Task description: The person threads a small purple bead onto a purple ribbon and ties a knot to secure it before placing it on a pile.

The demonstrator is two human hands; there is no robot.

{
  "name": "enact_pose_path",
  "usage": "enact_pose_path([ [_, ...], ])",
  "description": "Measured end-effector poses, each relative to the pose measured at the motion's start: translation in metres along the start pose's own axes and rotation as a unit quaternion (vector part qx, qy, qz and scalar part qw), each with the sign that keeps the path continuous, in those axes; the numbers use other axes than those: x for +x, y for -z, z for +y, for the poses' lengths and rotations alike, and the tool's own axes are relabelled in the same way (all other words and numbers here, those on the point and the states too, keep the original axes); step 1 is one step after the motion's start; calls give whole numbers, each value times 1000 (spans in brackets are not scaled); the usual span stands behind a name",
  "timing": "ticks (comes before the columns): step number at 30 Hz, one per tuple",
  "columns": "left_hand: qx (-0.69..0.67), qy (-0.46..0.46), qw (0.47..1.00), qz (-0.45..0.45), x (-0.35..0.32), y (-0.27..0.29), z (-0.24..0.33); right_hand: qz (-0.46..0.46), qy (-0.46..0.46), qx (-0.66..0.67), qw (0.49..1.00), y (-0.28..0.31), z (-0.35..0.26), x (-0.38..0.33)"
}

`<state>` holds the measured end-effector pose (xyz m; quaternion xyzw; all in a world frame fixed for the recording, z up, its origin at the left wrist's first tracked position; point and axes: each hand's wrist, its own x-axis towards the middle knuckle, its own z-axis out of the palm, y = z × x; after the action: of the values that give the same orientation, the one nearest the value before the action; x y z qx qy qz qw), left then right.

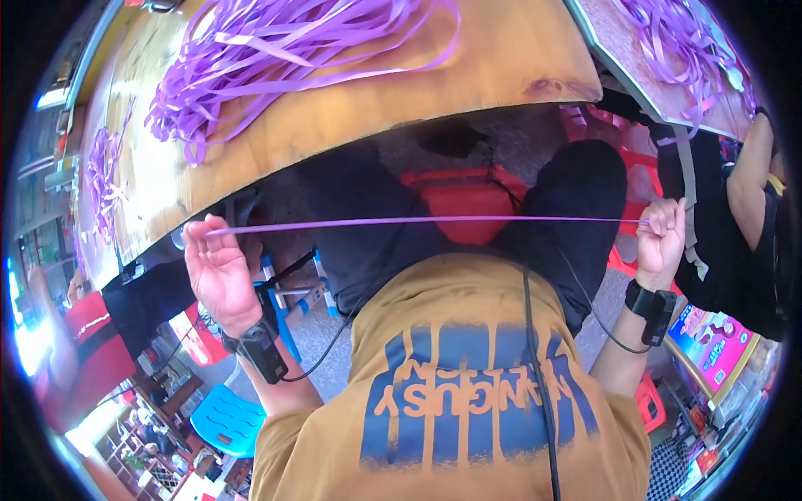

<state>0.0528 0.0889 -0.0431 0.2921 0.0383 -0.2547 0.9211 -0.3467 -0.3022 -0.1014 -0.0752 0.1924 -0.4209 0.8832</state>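
Observation:
A thin purple ribbon [434,220] is stretched almost level across the front of my body, above my lap. Its left end runs to the fingertips of my left hand [220,275], where thumb and fingers close on it with the palm showing. At the other end, my right hand [658,238] pinches the ribbon between curled fingers. Both hands are off the table, wide apart. Beyond them, a large tangled heap of purple ribbons [251,63] lies on the wooden table [393,113].
More purple ribbons lie on a second table [668,88] at the right and at the table's left end. Another person's arm [752,179] is close on the right. A red stool [472,230] is under the table; a blue stool [230,422] stands lower left. Cables hang over my shirt.

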Motion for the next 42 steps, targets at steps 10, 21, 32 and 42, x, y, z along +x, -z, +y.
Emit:
enact_pose_path([
  [10, -63, 80, 993, 53, 11, 36, 22, -120, 13, -393, 912, -107, 82, -40],
  [21, -54, 141, 988, 23, 16, 68, 25, -175, 65, -553, 812, -128, 92, -54],
  [32, 93, 13, 995, 35, 9, 40, 4, -291, 67, -633, 715, -140, 89, -56],
  [42, 310, 18, 947, -80, -44, -52, -76, -303, 70, -660, 684, -139, 111, -54],
])
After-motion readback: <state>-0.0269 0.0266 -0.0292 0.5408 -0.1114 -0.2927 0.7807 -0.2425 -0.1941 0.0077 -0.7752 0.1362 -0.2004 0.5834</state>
